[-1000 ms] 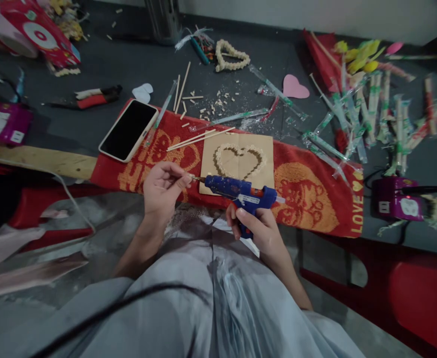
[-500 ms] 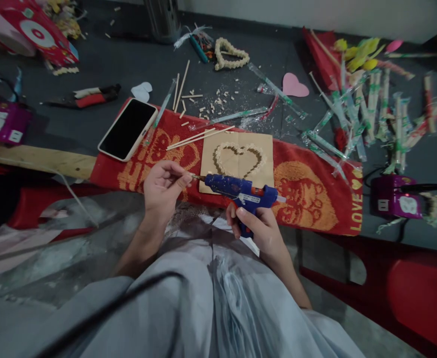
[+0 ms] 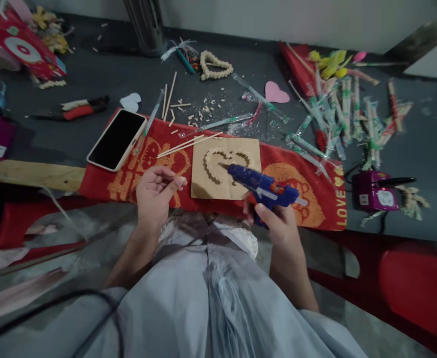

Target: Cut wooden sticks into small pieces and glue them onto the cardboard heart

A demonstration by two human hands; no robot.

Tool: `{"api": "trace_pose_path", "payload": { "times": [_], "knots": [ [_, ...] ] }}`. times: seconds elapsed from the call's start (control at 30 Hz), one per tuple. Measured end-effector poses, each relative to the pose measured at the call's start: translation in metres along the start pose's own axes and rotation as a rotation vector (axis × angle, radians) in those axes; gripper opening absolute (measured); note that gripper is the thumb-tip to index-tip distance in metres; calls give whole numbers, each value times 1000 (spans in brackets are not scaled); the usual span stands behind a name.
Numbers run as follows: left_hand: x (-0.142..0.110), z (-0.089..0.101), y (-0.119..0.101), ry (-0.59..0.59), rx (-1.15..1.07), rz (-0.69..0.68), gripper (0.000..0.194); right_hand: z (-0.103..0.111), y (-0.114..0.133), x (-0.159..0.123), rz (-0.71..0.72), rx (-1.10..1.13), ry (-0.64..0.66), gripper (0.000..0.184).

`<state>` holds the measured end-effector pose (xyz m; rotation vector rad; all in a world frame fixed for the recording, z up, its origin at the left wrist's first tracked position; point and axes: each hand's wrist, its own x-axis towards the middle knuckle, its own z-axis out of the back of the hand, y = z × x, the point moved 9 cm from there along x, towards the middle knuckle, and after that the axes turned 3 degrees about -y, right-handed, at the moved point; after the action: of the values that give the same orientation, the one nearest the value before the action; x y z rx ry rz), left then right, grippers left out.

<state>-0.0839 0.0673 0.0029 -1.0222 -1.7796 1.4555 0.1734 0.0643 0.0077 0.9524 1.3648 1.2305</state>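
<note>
My right hand (image 3: pixel 278 221) is wrapped around the handle of a blue hot glue gun (image 3: pixel 261 186), its nozzle pointing left over a square of brown cardboard (image 3: pixel 199 186). On that cardboard stands a heart outline (image 3: pixel 208 166) made of short pale stick pieces. My left hand (image 3: pixel 155 191) is pinched shut left of the cardboard, with a small pale stick piece (image 3: pixel 183 182) at the fingertips. Under the cardboard lies a red and orange towel (image 3: pixel 304 191). Two long thin wooden sticks (image 3: pixel 181 145) rest across the towel and the cardboard's upper left corner.
A phone (image 3: pixel 117 139) lies on the towel's left end. Behind it are red-handled pliers (image 3: pixel 78 109). Cut stick bits (image 3: pixel 205 110) and another stick heart (image 3: pixel 214 65) lie further back. Wrapped sticks (image 3: pixel 347 109) and a purple box (image 3: pixel 375 191) are at the right.
The glue gun has moved right and away from my left hand, its tip now over the cardboard. My left hand stays pinched. The whole view has shifted slightly.
</note>
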Motion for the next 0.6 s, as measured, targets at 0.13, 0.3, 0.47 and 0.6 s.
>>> {"api": "trace_pose_path", "payload": {
  "times": [0.13, 0.3, 0.47, 0.6],
  "knots": [
    [4, -7, 4, 33, -7, 13, 33, 59, 24, 24, 237, -602, -209, 18],
    [9, -15, 9, 53, -14, 68, 35, 90, 32, 58, 362, -1194, -196, 40],
    [18, -24, 11, 85, -19, 92, 33, 103, 26, 70, 367, -1369, -81, 48],
    [30, -31, 19, 115, -39, 97, 32, 94, 42, 78, 364, -1406, -18, 48]
  ]
}}
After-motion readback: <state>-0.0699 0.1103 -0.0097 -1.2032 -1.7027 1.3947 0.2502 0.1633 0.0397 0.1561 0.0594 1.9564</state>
